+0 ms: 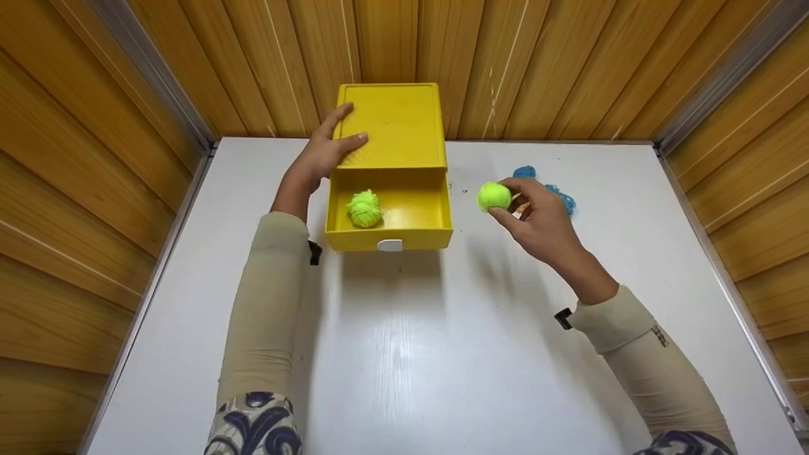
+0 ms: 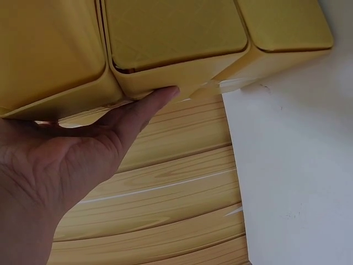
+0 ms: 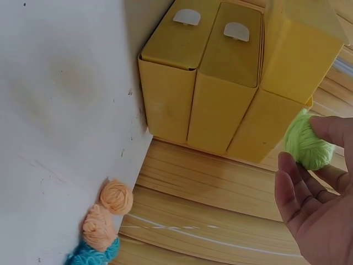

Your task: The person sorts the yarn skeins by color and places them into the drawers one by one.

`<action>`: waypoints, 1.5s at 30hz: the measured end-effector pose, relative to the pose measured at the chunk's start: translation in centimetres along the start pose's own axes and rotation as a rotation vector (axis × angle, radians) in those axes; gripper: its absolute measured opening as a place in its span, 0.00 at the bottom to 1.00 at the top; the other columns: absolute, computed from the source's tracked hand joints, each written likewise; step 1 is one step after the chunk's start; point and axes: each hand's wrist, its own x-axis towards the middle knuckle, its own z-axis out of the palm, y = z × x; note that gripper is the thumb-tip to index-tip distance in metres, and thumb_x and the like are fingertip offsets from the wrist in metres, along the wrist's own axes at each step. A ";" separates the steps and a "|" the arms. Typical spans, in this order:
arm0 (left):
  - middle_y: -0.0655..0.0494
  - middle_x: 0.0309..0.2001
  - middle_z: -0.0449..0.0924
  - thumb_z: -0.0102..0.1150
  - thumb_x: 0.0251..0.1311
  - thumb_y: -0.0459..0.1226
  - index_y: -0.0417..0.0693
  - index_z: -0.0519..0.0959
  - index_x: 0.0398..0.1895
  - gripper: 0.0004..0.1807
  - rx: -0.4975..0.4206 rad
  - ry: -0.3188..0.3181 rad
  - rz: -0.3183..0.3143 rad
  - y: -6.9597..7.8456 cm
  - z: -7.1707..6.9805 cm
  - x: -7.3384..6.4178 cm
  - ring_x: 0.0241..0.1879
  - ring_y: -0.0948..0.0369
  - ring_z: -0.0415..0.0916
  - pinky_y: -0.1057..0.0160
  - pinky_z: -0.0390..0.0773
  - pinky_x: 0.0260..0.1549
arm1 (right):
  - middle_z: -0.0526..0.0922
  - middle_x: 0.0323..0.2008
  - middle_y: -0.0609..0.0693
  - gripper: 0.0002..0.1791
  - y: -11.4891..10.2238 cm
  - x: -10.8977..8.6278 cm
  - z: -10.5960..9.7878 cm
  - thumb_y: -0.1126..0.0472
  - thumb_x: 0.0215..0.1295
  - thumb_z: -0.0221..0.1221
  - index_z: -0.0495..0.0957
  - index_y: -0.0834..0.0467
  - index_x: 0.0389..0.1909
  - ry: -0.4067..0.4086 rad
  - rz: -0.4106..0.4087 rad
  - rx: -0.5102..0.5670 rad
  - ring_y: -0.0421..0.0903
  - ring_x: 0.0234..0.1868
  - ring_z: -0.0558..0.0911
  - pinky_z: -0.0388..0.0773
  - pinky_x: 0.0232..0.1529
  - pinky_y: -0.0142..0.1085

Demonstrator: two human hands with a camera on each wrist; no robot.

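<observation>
My left hand [image 1: 321, 155] rests on the left edge of a yellow drawer unit [image 1: 404, 126], thumb on the top, fingers straight. In the left wrist view a finger lies along the unit's wall. The top drawer [image 1: 417, 212] is pulled out, and a neon yellow-green yarn ball [image 1: 364, 209] sits at its left side. To the right of the drawer, my right hand [image 1: 543, 227] pinches another neon yarn ball [image 1: 493, 196] between thumb and fingers, above the table. The right wrist view shows this ball [image 3: 306, 142] at the fingertips.
Blue yarn balls [image 1: 524, 171] lie on the white table [image 1: 392, 354] behind the right hand. Two peach yarn balls [image 3: 116, 196] show beside blue yarn [image 3: 91, 255] in the right wrist view. Lower drawers with white handles [image 3: 236, 31] are closed. Wood-patterned walls [image 1: 392, 38] surround the table.
</observation>
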 end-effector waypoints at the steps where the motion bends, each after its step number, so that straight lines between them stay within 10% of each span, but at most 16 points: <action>1: 0.60 0.90 0.39 0.63 0.70 0.60 0.90 0.50 0.83 0.44 0.001 0.000 -0.001 0.0 0.0 0.0 0.84 0.52 0.53 0.40 0.52 0.83 | 0.85 0.54 0.54 0.25 -0.1 0.0 -0.1 0.56 0.70 0.71 0.78 0.57 0.65 0.002 -0.003 -0.010 0.49 0.48 0.84 0.75 0.44 0.25; 25: 0.60 0.90 0.39 0.63 0.70 0.60 0.91 0.51 0.82 0.43 0.007 0.002 -0.017 0.0 0.1 0.1 0.84 0.51 0.53 0.38 0.52 0.83 | 0.87 0.48 0.54 0.22 -7.0 2.8 1.5 0.57 0.69 0.72 0.82 0.58 0.60 -0.023 -0.238 0.006 0.51 0.45 0.82 0.79 0.40 0.39; 45: 0.59 0.90 0.40 0.63 0.70 0.59 0.92 0.51 0.82 0.43 -0.013 0.002 -0.047 0.4 0.1 0.1 0.81 0.53 0.59 0.43 0.57 0.82 | 0.86 0.57 0.51 0.24 -10.3 6.8 5.1 0.48 0.70 0.69 0.83 0.54 0.61 -0.365 -0.093 -0.182 0.50 0.56 0.79 0.78 0.63 0.48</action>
